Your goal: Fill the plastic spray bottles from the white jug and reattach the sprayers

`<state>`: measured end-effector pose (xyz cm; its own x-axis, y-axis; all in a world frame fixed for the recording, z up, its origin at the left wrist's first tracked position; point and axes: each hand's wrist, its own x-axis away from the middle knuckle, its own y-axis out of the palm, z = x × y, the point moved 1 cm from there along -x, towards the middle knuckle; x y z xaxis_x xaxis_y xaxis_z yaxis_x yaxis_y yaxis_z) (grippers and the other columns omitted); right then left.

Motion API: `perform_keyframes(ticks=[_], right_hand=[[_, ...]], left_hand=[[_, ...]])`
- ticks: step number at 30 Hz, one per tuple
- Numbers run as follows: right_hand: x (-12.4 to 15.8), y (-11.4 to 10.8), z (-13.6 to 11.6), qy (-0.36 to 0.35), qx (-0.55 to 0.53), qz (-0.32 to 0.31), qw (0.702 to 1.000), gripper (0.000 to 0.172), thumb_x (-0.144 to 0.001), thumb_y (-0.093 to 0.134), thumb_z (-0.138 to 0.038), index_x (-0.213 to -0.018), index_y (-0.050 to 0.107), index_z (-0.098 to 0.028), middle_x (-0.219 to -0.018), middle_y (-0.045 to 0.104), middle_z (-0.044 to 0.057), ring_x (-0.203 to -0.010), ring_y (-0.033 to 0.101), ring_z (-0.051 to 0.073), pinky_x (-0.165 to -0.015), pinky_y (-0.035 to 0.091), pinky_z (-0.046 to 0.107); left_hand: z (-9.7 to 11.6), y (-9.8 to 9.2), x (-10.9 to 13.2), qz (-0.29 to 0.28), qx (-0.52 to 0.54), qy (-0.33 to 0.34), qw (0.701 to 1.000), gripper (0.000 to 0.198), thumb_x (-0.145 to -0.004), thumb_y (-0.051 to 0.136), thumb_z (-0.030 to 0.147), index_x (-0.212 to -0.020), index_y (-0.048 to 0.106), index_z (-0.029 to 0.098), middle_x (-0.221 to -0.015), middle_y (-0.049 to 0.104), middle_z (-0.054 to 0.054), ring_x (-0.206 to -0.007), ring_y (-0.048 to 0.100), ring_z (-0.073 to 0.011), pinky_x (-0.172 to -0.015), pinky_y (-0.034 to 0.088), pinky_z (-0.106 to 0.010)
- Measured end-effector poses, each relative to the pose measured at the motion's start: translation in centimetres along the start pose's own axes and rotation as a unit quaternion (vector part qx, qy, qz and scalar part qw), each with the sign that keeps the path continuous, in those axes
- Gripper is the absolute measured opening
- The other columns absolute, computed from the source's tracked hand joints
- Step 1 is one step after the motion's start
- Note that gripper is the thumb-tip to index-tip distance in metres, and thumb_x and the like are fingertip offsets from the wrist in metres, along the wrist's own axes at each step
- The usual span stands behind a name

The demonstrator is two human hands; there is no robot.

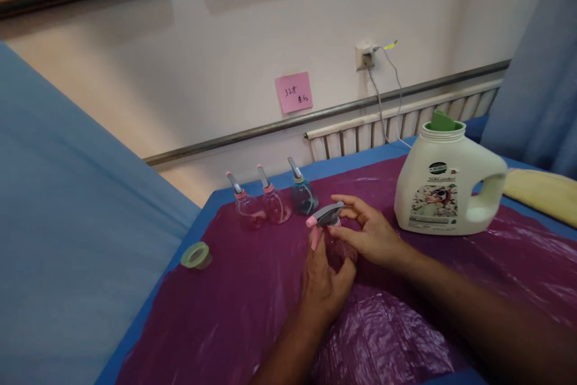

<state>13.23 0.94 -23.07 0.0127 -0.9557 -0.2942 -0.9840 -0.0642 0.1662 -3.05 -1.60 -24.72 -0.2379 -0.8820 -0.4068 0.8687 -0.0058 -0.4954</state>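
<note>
Between my hands is a spray bottle (pixel 325 215) with a grey head, a pink nozzle and trigger, and a clear pinkish body. My left hand (pixel 325 280) is wrapped round its body from the near side. At the collar, my right hand (pixel 367 232) grips the spray head with thumb and fingers. Much of the body is hidden by my hands. Behind it stand a blue spray bottle (pixel 305 196) and two pink spray bottles, one in the middle (pixel 276 205) and one at the left (pixel 249 209).
A large cream detergent jug (pixel 444 193) with a green spout stands to the right. The pale green cap (pixel 196 256) lies at the left. Purple plastic sheeting (pixel 216 313) covers the blue surface. A yellow cloth-like item (pixel 541 193) lies far right; a cord (pixel 396 72) hangs from the wall socket.
</note>
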Motion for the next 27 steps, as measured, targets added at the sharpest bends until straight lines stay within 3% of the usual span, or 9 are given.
perform_keyframes(ticks=[5, 16, 22, 27], right_hand=[[0.0, 0.4, -0.3, -0.012, 0.017, 0.024, 0.999, 0.064, -0.081, 0.09, -0.028, -0.141, 0.067, -0.028, -0.118, 0.083, 0.005, -0.113, 0.078, 0.024, -0.102, 0.061, 0.041], [-0.2, 0.9, -0.3, -0.023, 0.014, 0.047, 0.999, 0.057, -0.076, 0.093, -0.028, -0.128, 0.071, -0.028, -0.125, 0.081, 0.005, -0.121, 0.077, 0.025, -0.113, 0.058, 0.044], [0.5, 0.3, -0.7, -0.038, -0.005, -0.018, 0.999, 0.058, -0.097, 0.079, -0.036, -0.152, 0.063, -0.03, -0.151, 0.074, 0.01, -0.134, 0.074, 0.025, -0.115, 0.059, 0.044], [0.5, -0.2, -0.7, -0.037, 0.041, -0.015, 0.998, 0.051, -0.098, 0.08, -0.037, -0.147, 0.069, -0.03, -0.141, 0.08, 0.009, -0.128, 0.077, 0.027, -0.11, 0.062, 0.045]], left_hand=[[-0.4, 0.1, 0.4, 0.014, -0.024, -0.004, 1.0, 0.079, -0.098, 0.08, 0.033, -0.168, 0.044, 0.029, -0.171, 0.056, -0.015, -0.159, 0.054, -0.0361, -0.131, 0.048, -0.06], [-0.4, 0.0, 0.4, 0.0, -0.017, -0.001, 1.0, 0.086, -0.1, 0.078, 0.032, -0.173, 0.033, 0.033, -0.171, 0.055, -0.013, -0.155, 0.059, -0.0332, -0.127, 0.052, -0.055], [-0.3, 0.0, 0.4, 0.004, -0.011, 0.003, 1.0, 0.086, -0.1, 0.078, 0.035, -0.174, 0.034, 0.034, -0.174, 0.053, -0.014, -0.157, 0.057, -0.0347, -0.128, 0.051, -0.057], [-0.7, 0.2, 0.5, 0.006, -0.006, -0.003, 1.0, 0.088, -0.098, 0.079, 0.03, -0.174, 0.035, 0.034, -0.172, 0.054, -0.014, -0.155, 0.059, -0.0343, -0.127, 0.052, -0.057]])
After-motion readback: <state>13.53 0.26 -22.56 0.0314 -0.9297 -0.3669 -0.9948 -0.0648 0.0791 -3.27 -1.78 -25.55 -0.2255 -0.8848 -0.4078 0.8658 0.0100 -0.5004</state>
